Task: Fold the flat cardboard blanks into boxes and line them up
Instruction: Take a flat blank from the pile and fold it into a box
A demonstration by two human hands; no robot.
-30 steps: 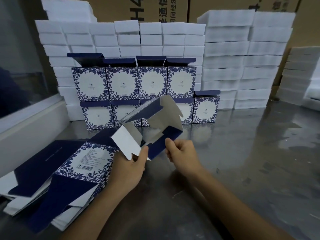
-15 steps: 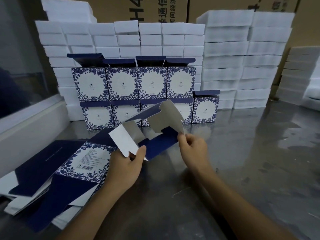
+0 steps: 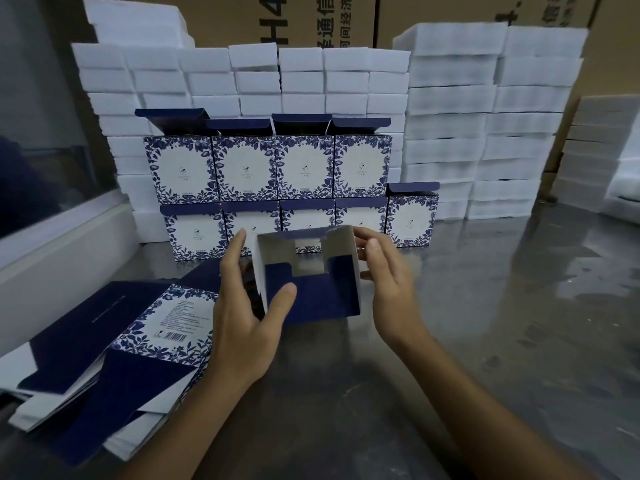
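Observation:
A half-formed box, navy flap toward me and grey-white inside, stands squared up between my hands above the steel table. My left hand holds its left wall, thumb on the navy flap and fingers behind. My right hand presses the right wall with fairly straight fingers. A pile of flat blanks, navy and floral-printed, lies at the left. Folded floral boxes stand in two stacked rows behind, lids up.
White foam blocks are stacked high behind and to the right of the boxes. Brown cartons rise at the back. A pale ledge under a window runs along the left side.
The box has gone from a skewed, half-open sleeve to a squared tube. My right hand moved from its lower corner to the right wall; my left hand shifted to grip the left wall.

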